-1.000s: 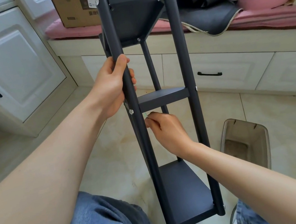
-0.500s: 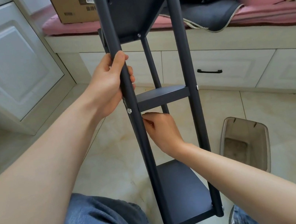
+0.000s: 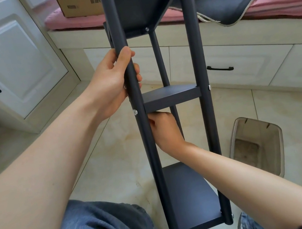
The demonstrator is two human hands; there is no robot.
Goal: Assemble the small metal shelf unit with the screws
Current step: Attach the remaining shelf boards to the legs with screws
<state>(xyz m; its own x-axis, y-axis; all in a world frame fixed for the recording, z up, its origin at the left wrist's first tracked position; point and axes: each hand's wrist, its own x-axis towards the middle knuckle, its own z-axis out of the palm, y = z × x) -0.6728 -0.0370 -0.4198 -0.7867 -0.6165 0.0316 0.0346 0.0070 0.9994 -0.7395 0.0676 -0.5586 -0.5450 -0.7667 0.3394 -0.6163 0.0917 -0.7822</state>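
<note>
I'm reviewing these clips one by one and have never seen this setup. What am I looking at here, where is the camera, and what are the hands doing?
No machine is in the picture: a person is working with bare hands, and the one camera sits on their head, looking forward and down, so both arms reach in from the bottom. They are building a dark metal shelf unit that stands tall over a tiled floor. The left hand grips the near left post. The right hand reaches in just under the middle shelf, beside a silver screw; whether it holds anything is hidden. A small bin stands on the floor to the right.
</note>
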